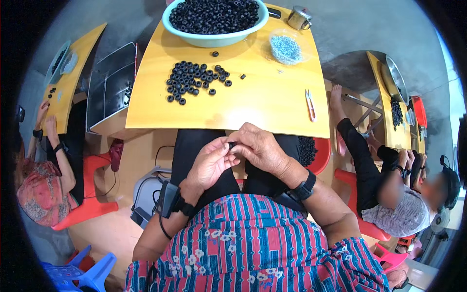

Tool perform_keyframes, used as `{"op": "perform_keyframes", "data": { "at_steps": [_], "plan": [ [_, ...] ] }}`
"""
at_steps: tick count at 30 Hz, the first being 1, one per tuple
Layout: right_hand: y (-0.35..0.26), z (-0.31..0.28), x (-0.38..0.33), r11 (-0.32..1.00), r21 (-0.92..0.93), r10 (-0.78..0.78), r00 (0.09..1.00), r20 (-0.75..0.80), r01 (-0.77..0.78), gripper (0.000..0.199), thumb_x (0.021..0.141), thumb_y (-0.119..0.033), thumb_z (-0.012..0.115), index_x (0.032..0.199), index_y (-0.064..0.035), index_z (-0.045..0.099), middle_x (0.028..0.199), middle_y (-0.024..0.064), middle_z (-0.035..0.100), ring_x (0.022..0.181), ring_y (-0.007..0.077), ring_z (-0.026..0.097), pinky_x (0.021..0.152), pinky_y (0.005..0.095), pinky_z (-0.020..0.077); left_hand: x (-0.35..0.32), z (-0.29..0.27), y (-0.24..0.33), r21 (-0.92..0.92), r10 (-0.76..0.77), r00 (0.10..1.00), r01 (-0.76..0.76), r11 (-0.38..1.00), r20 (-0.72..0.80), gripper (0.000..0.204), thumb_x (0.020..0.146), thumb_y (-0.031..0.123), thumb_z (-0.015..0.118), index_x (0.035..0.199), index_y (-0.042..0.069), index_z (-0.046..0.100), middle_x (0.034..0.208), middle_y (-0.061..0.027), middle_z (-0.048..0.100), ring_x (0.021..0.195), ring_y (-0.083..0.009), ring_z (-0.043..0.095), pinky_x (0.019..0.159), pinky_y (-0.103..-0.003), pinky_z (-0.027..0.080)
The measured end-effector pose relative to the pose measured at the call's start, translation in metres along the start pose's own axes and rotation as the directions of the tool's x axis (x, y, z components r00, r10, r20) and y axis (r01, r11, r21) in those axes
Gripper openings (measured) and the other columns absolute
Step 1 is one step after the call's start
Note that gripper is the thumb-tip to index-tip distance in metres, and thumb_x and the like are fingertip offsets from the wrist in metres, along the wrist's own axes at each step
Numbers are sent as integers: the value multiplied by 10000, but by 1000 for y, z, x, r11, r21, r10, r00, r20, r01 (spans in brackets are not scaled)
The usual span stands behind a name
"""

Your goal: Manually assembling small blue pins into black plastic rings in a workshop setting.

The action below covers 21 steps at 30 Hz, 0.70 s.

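Note:
Just off the table's near edge, above my lap, my two hands meet at a small black ring-shaped part [232, 144]. My left hand [210, 163] pinches it between thumb and fingertips, palm turned partly up. From the other side my right hand [260, 148] closes on the same part with thumb and bent forefinger, covering much of it. Beyond them, on the yellow table [262, 104], lies a loose pile of similar black parts [187, 78]. A pair of thread snips [310, 104] rests at the table's right side.
A pale green basin [214, 38] heaped with black parts stands at the far edge. Right of it are a transparent bowl [286, 47] of small silvery-blue pieces and a metal cup [299, 18]. A red basin [318, 155] sits below the table. People work at tables on both sides.

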State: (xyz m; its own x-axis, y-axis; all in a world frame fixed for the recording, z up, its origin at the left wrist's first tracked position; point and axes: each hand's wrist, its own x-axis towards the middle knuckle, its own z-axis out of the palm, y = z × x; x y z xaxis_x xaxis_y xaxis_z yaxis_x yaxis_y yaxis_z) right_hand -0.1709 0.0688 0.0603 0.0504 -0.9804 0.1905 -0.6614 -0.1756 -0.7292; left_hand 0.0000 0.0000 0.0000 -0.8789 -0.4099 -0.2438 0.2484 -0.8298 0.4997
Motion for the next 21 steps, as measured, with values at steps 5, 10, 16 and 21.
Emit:
{"op": "perform_keyframes", "data": {
  "at_steps": [5,10,16,21],
  "plan": [
    [17,-15,-15,967,255,-3,999,-40,13,218,776,-108,669,988,-57,669,841,139,615,827,282,612,750,339,492,4,12,-18,-46,-1,1000,2,999,4,192,949,155,519,1109,51,546,865,-2,544,788,-99,520,827,-312,478],
    [76,-58,7,946,-63,243,826,-508,-317,150,810,-43,627,946,4,669,818,96,654,593,142,597,595,263,490,8,8,-18,13,3,999,-4,1000,45,177,957,165,508,1098,59,526,836,-3,506,787,-101,512,826,-312,477],
    [136,-100,31,809,-313,224,753,-619,-498,172,756,-136,663,861,-5,699,804,159,669,696,257,641,671,343,512,8,19,-11,70,-35,999,35,997,6,179,950,214,522,1034,56,528,833,-16,504,807,-125,509,840,-315,458],
    [140,-103,42,713,-388,307,757,-577,-585,162,751,-144,659,837,-14,702,804,163,664,729,290,640,695,364,510,8,13,-11,16,-36,999,35,999,26,183,939,124,529,1102,43,538,879,-12,541,814,-102,535,858,-327,472]
  ]
}}
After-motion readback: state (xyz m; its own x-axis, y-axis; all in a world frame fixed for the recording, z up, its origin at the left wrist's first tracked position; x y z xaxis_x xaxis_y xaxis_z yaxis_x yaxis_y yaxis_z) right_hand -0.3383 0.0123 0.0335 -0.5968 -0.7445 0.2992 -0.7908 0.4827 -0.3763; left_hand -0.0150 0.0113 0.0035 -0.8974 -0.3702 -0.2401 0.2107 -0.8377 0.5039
